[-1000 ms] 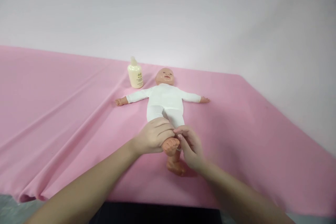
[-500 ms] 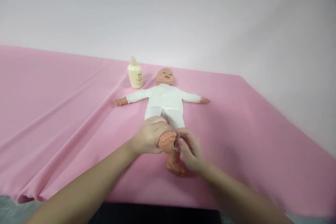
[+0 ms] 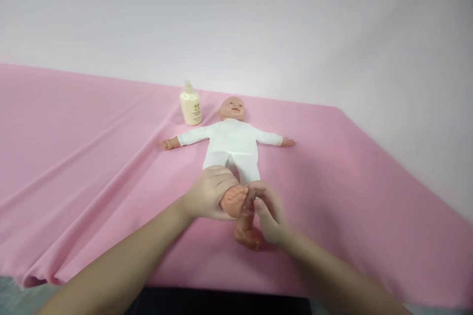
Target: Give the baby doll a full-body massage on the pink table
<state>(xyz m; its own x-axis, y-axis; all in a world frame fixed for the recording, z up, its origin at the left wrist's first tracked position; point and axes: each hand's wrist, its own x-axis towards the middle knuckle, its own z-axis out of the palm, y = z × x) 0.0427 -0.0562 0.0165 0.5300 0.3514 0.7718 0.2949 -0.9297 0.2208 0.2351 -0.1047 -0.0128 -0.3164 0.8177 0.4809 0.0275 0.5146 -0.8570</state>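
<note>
A baby doll (image 3: 236, 138) in white clothing lies on its back on the pink cloth, head away from me and arms spread wide. My left hand (image 3: 211, 193) is wrapped round the doll's raised leg at the ankle, and the bare foot (image 3: 234, 201) sticks out of my grip toward me. Beside that foot, my right hand (image 3: 266, 209) has its fingers curled with the thumb near the index finger; what lies between them is too small to make out. The doll's other foot (image 3: 247, 236) rests on the cloth below my hands.
A pale yellow pump bottle (image 3: 191, 108) stands upright to the left of the doll's head. The pink cloth (image 3: 92, 157) has long folds at the left. A white wall rises behind it, and something black (image 3: 221, 302) shows at the near edge.
My left hand and the raised foot have shifted very slightly down and left. The right thumb has moved a little to the right.
</note>
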